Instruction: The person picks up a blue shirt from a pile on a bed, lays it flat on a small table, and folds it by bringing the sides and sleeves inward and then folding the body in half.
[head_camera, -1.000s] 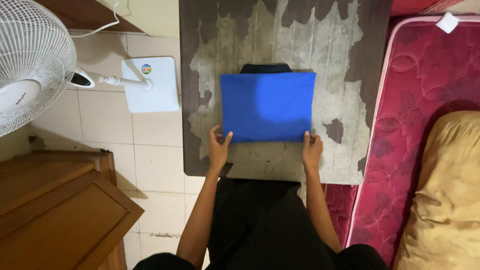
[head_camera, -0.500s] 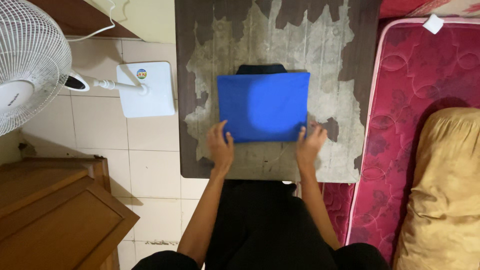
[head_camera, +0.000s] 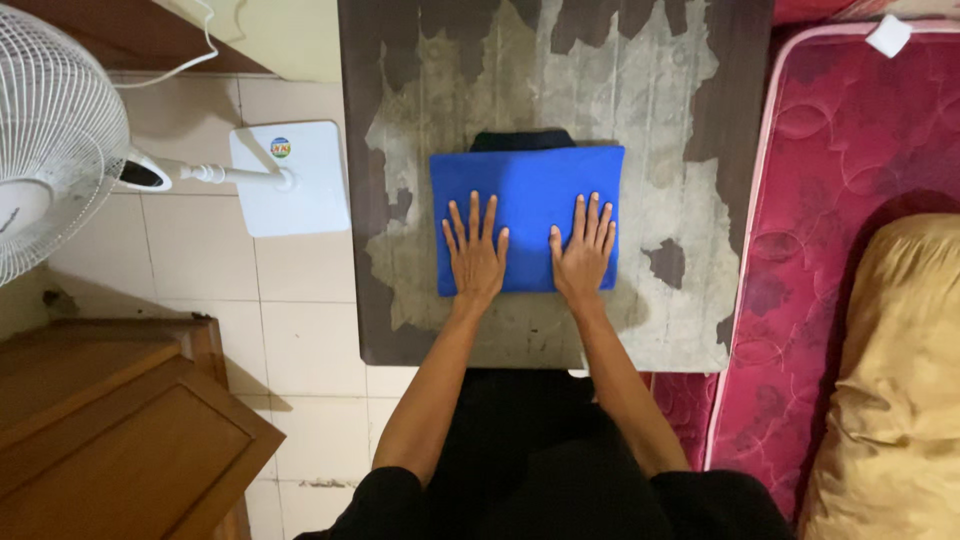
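We see both hands flat, palms down, on a folded blue cloth (head_camera: 527, 190) on a worn table (head_camera: 690, 300). Left hand (head_camera: 476, 255) is spread open, fingers splayed and pointing away from the body, pressing the cloth's near left part; it grips nothing. Right hand (head_camera: 583, 250) is the same: open, fingers spread, flat on the near right part, gripping nothing. The two hands sit side by side, a strip of bare blue between the thumbs

The cloth lies directly under both palms and runs on past the fingertips; its near edge sits about at the wrists. It looks like a neat rectangle, edges squared. Beyond the fingertips, a dark garment (head_camera: 522, 139) peeks out from under the cloth's far edge, touching it

We judge the folding as mostly done: the cloth is already a compact rectangle and the open palms look like smoothing or pressing flat. What is left, we cannot tell; maybe another fold or moving it off

Out past the left hand, a white standing fan (head_camera: 60, 140) on a tiled floor (head_camera: 300, 330). Out past the right hand, a red mattress (head_camera: 840, 170) with a tan pillow (head_camera: 890, 380)
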